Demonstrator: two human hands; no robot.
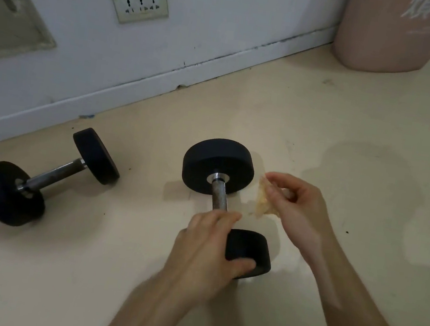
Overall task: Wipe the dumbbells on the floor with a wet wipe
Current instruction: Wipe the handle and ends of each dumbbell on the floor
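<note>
Two black dumbbells with metal handles lie on the beige floor. The near dumbbell [218,170] lies in the middle; my left hand [210,248] grips its handle beside the near weight, thumb pressed on that weight. My right hand [294,207] hovers just right of the handle and pinches a crumpled, yellowish wet wipe [262,201], which is off the metal. The second dumbbell [46,175] lies untouched at the left, close to the wall.
A white wall with a baseboard [165,78] and a socket plate [139,3] runs behind. A pink bin [397,36] stands at the back right. A damp-looking patch [373,168] marks the floor to the right.
</note>
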